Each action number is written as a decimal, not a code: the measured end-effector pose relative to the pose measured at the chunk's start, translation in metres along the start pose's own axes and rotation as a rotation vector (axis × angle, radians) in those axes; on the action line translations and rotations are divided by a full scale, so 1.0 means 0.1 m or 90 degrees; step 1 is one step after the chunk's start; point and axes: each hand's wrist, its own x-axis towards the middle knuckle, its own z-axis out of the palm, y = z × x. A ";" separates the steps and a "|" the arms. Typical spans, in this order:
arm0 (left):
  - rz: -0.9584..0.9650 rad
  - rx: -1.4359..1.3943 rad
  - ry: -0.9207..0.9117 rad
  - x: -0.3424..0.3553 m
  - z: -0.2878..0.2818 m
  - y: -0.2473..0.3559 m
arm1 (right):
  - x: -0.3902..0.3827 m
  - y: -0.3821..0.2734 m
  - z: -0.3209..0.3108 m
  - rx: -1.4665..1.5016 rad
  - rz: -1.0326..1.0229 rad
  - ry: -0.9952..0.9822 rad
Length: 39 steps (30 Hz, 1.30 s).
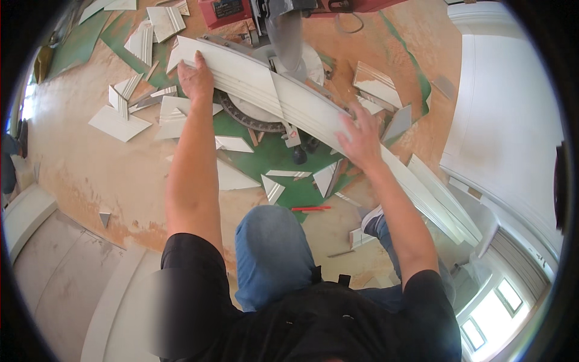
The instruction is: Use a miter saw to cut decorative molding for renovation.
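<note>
Two lengths of white grooved moulding lie across the miter saw's round base (256, 114), meeting at a slanted seam. My left hand (197, 80) is closed on the far left end of the left moulding piece (241, 75), thumb on its face. My right hand (362, 137), slightly blurred, grips across the right moulding piece (310, 111), fingers spread over its face. That piece runs on toward the lower right, past my forearm. The saw's grey head (286, 36) stands above the seam, and its front handle (298, 154) sticks out below the moulding.
White moulding offcuts (120, 123) lie scattered around the saw on a green sheet (244, 160) and dusty floor. A red marker or pencil (311, 209) lies before my knee. More long mouldings (449, 196) rest at right, near a large white panel (506, 108).
</note>
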 end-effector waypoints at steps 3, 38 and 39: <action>0.013 0.007 -0.005 0.00 0.00 -0.01 | 0.02 -0.20 0.26 -0.020 -0.071 -0.031; -0.457 -0.287 -0.107 -0.74 -2.39 -2.47 | 0.32 -0.73 0.36 -0.130 0.066 -0.075; -0.432 -0.300 -0.111 -0.80 -2.38 -2.50 | 0.32 -0.72 0.37 -0.130 0.059 -0.087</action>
